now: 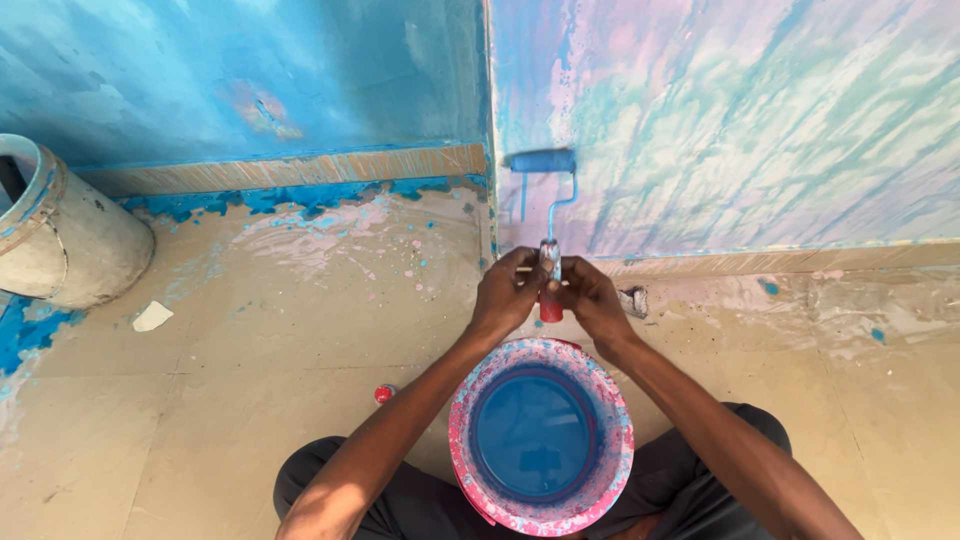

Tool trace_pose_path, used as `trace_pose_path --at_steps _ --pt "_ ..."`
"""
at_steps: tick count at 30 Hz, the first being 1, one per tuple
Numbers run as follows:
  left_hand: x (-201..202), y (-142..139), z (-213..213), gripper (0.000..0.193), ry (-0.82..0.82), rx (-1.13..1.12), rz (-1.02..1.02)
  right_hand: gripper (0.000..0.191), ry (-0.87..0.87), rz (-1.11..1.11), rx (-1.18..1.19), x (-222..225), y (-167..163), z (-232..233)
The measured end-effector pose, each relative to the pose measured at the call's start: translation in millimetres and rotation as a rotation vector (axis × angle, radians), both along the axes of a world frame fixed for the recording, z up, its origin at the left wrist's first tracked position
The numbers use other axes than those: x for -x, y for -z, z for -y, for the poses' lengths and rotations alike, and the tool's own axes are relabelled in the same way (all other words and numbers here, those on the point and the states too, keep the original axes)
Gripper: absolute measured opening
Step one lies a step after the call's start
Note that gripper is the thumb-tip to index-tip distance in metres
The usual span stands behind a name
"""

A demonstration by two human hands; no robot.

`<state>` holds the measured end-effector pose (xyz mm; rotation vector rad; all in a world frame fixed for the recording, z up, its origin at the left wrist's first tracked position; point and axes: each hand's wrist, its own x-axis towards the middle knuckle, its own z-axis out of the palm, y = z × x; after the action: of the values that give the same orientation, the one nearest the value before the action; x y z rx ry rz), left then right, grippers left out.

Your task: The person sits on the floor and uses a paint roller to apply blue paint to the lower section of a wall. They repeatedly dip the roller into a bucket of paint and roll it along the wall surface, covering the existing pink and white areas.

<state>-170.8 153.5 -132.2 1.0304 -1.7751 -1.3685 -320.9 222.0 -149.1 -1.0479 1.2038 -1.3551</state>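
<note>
You are clenching both hands, left (505, 292) and right (590, 298), on the roller (543, 161) handle; its shaft is running straight away from you, head at the wall (760, 120).

Bright, even daylight throughout, seemingly stronger from the right, with the streaked right wall (730, 120) paler and the blue left wall (250, 70) darker toward the corner. Soft, short shadows only, beneath the forearms and beside the paint bucket (460, 440); mild sheen on the paint surface, no harsh glare. Sharp focus at centre, with wide-angle bending at the edges, plainly curving the grey pipe (70, 240).
</note>
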Motion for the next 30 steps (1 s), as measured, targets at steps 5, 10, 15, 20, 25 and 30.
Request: trace_pose_path --at_steps 5,10,15,20,25,30 --pt "5 -30 11 0.037 -0.019 0.184 -0.051 0.042 0.033 -0.024 0.135 3 -25 13" --pt "18 -95 36 0.033 -0.045 0.364 -0.183 0.026 0.016 0.054 0.344 15 -87 40" --pt "29 -90 40 0.033 -0.033 0.365 -0.200 0.027 0.046 -0.002 0.366 20 -83 42" --pt "22 -28 7 0.036 -0.048 0.187 -0.073 0.035 0.085 0.002 0.165 12 -18 10" --pt "23 -33 6 0.037 -0.025 0.162 -0.118 0.034 0.089 -0.003 0.175 12 -23 9" --pt "30 -106 30 0.037 -0.003 0.390 -0.228 0.028 0.077 0.004 0.376 18 -101 39"
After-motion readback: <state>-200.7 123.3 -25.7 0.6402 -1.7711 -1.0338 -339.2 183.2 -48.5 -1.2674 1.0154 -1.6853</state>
